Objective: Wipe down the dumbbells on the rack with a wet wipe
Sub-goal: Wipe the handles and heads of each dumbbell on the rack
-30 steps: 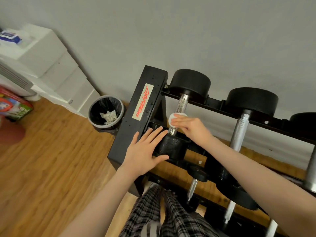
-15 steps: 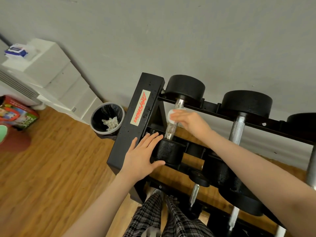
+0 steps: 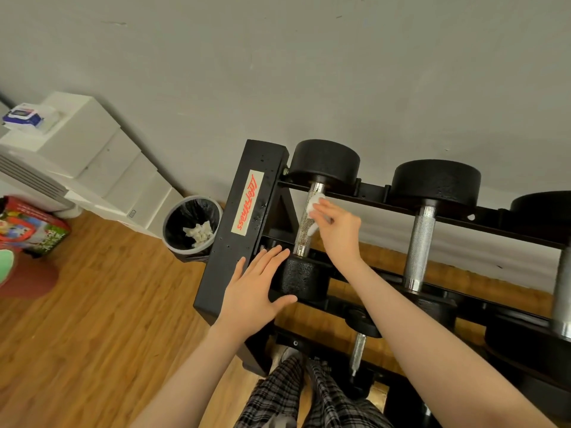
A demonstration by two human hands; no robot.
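Note:
A black dumbbell rack (image 3: 244, 223) stands against the grey wall. Its leftmost dumbbell (image 3: 324, 163) has black ends and a knurled steel handle (image 3: 301, 239). My right hand (image 3: 338, 227) holds a white wet wipe (image 3: 312, 202) against the upper part of that handle. My left hand (image 3: 256, 288) lies flat with straight fingers on the near black end (image 3: 304, 279) of the same dumbbell. A second dumbbell (image 3: 435, 180) sits to the right, and a third one (image 3: 540, 208) is cut off at the frame's right edge.
A small bin (image 3: 193, 227) with a black liner and crumpled white wipes stands on the wooden floor left of the rack. White boxes (image 3: 92, 143) carry a wipes pack (image 3: 23, 117). Smaller dumbbells (image 3: 361, 329) rest on the lower tier. Plaid trouser legs (image 3: 296, 393) show below.
My right hand has slid the wipe up the handle from near the lower end toward the far end. My left hand has stayed on the near end.

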